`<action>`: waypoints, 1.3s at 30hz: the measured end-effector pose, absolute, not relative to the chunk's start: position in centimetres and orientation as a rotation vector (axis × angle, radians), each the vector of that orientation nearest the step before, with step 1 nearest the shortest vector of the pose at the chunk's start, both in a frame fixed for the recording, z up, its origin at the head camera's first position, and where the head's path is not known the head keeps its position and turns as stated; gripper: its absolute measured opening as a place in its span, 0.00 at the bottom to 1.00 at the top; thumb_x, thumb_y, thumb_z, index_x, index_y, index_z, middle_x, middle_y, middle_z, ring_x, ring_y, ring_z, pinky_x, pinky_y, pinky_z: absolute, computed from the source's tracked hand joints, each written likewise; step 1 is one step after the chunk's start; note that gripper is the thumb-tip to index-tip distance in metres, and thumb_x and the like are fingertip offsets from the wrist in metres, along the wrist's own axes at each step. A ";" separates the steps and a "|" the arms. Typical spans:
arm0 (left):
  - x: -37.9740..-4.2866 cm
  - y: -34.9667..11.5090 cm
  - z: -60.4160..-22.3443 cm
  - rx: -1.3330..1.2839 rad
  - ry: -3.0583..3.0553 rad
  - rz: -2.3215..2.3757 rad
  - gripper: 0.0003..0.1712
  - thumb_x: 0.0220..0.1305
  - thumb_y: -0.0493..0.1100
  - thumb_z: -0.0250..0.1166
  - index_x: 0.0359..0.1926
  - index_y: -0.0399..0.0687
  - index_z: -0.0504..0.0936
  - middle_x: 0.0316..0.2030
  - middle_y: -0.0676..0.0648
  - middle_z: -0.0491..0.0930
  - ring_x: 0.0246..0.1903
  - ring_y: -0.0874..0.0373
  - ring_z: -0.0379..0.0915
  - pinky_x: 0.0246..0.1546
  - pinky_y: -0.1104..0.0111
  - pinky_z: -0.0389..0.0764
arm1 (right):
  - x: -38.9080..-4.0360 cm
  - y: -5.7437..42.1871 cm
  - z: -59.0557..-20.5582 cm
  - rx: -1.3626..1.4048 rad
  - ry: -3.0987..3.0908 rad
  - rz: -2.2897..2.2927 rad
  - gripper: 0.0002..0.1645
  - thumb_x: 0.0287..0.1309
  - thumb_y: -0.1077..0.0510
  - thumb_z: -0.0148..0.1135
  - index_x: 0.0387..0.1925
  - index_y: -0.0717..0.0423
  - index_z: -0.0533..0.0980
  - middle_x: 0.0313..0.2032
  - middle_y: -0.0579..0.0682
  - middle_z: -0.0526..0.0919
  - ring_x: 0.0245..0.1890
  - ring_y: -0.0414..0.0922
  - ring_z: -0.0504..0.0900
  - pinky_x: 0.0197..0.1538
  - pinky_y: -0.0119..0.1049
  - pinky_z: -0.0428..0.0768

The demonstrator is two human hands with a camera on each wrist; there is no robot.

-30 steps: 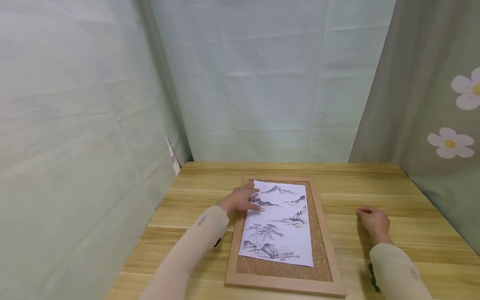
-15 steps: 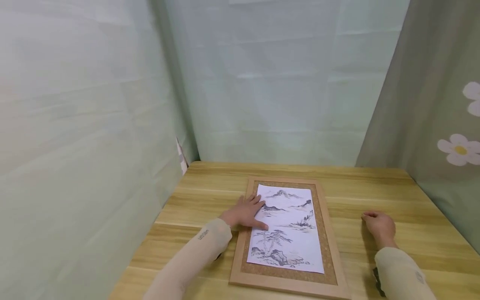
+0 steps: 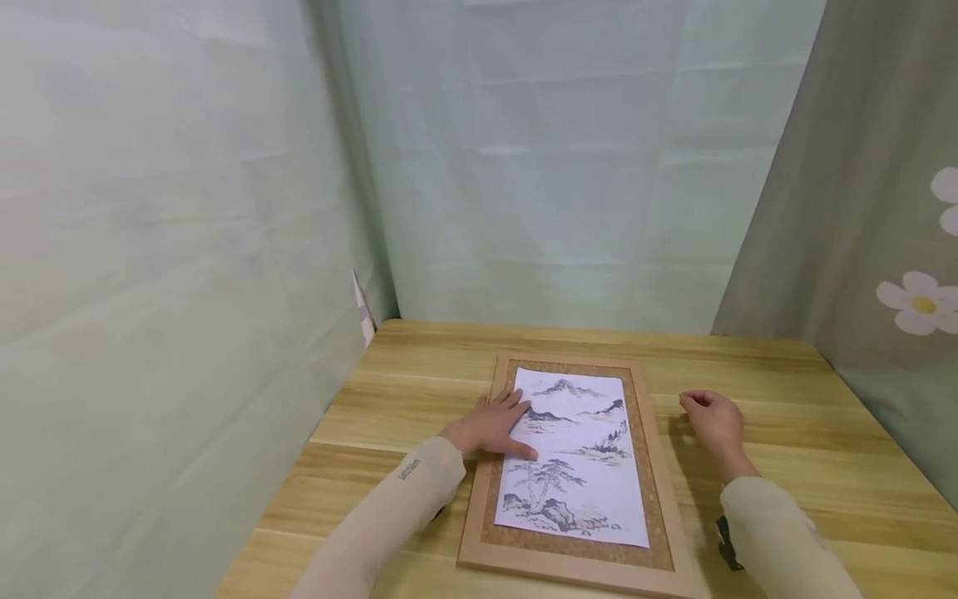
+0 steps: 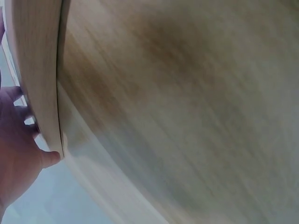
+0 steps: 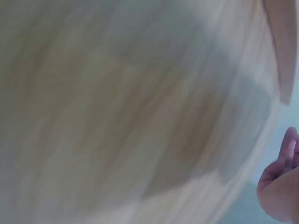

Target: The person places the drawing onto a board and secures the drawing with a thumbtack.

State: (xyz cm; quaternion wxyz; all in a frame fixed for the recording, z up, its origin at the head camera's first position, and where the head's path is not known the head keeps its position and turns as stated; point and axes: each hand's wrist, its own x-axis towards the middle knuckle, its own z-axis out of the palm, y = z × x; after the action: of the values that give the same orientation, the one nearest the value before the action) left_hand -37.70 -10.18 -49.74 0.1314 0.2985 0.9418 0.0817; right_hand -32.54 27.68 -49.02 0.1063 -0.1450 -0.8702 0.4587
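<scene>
A sheet of white paper (image 3: 572,499) printed with an ink landscape of mountains and trees lies on a wood-framed cork board (image 3: 659,516). My left hand (image 3: 494,426) rests on the sheet's left edge with fingers spread and thumb pointing across the paper. In the left wrist view that hand (image 4: 18,154) reaches over the wooden frame (image 4: 37,60). My right hand (image 3: 716,424) is over the table just right of the board, thumb and forefinger tips pinched together. I cannot tell whether something small is between them. In the right wrist view only part of this hand (image 5: 280,182) shows.
The board lies on a wood-grain table (image 3: 419,358). Pale green curtains (image 3: 554,166) hang behind and to the left of it. A grey-green curtain with white flowers (image 3: 916,304) hangs on the right.
My left hand has come down flat onto the paper's left edge, which has settled onto the board. My right hand has moved left toward the board, fingertips still pinched.
</scene>
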 end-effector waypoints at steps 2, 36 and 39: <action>-37.7 -10.2 -49.7 0.859 2.730 0.244 0.62 0.53 0.80 0.59 0.79 0.54 0.49 0.78 0.47 0.39 0.77 0.48 0.31 0.71 0.43 0.38 | -33.0 26.9 -48.7 -0.406 -2.529 1.425 0.22 0.70 0.52 0.55 0.53 0.66 0.78 0.48 0.64 0.83 0.39 0.49 0.87 0.33 0.30 0.78; -37.4 -9.8 -49.5 0.839 2.688 0.292 0.62 0.53 0.78 0.61 0.79 0.56 0.48 0.79 0.49 0.36 0.77 0.51 0.27 0.72 0.45 0.41 | -37.4 20.4 -47.9 -0.286 -2.582 1.645 0.14 0.67 0.56 0.61 0.46 0.64 0.77 0.42 0.61 0.80 0.34 0.50 0.83 0.36 0.35 0.82; -37.3 -9.6 -49.5 0.840 2.687 0.295 0.62 0.53 0.78 0.61 0.79 0.56 0.48 0.79 0.49 0.36 0.77 0.51 0.27 0.72 0.45 0.42 | -37.8 20.2 -47.8 -0.286 -2.585 1.638 0.14 0.67 0.56 0.61 0.47 0.63 0.77 0.43 0.61 0.80 0.35 0.50 0.82 0.37 0.35 0.82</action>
State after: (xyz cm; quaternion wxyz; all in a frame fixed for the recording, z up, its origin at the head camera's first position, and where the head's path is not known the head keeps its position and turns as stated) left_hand -37.29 -9.59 -49.50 0.1550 0.2931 0.9378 0.1031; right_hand -37.81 20.17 -47.82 0.0341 -0.0931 -0.8405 0.5326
